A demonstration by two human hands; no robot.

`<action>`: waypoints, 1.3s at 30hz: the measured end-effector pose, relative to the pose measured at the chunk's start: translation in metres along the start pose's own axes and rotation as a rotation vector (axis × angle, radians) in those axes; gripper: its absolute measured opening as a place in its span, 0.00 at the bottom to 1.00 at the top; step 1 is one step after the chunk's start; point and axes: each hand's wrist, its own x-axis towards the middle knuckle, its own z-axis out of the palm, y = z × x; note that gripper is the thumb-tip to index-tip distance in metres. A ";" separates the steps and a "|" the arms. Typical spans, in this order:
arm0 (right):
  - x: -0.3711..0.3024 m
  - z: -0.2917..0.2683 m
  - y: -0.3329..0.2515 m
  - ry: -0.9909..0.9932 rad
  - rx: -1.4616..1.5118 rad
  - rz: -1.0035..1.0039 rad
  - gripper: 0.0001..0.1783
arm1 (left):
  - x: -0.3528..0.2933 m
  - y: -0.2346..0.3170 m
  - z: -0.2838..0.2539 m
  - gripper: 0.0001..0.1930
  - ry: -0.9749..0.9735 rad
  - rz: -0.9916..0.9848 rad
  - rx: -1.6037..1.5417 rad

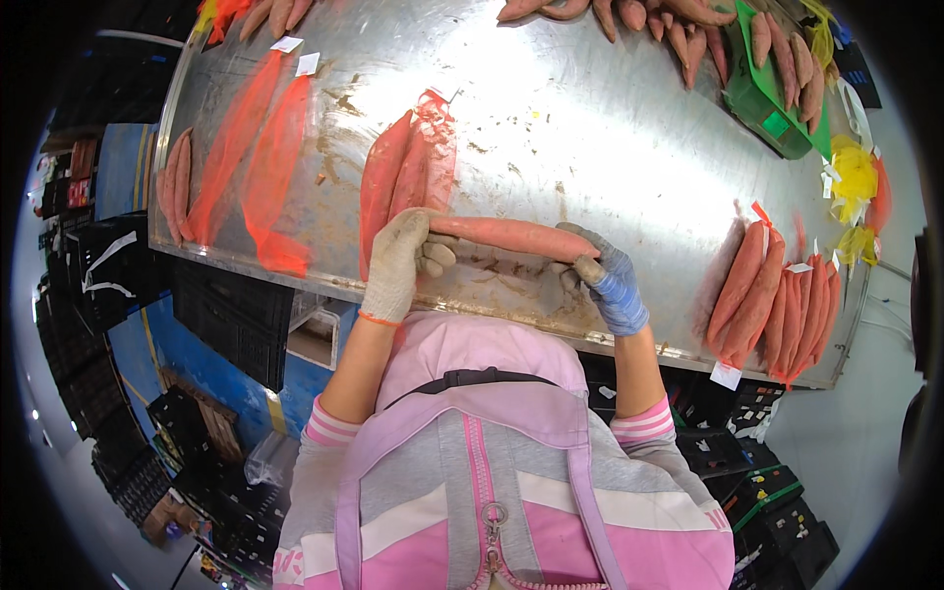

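Note:
A long sweet potato (516, 236) spans between my two gloved hands, held level above the near edge of the metal table (551, 128). My left hand (405, 251), in a pale work glove, grips its left end. At its right end, my right hand (612, 280), in a blue-and-grey glove, pinches the tip. Just beyond my left hand lies a red mesh bag (438, 123) with sweet potatoes (388, 162) in it or against it; which of them are inside I cannot tell. My left hand partly hides their near ends.
Two flat red mesh bags (275, 167) with white tags lie left, beside loose sweet potatoes (177, 182). Filled bags of sweet potatoes (752, 295) stand at the right edge. Far right is a green crate (772, 108), near a sweet potato pile (678, 25) and yellow mesh (851, 177).

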 end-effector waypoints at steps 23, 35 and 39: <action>0.003 0.010 0.009 0.087 0.009 -0.192 0.27 | 0.002 -0.002 -0.002 0.17 -0.162 0.091 -0.462; 0.005 0.008 0.012 0.061 -0.017 -0.274 0.25 | 0.006 -0.008 -0.003 0.15 -0.187 0.088 -0.462; 0.004 0.009 0.008 0.075 -0.017 -0.221 0.25 | 0.006 -0.009 -0.003 0.15 -0.171 0.082 -0.444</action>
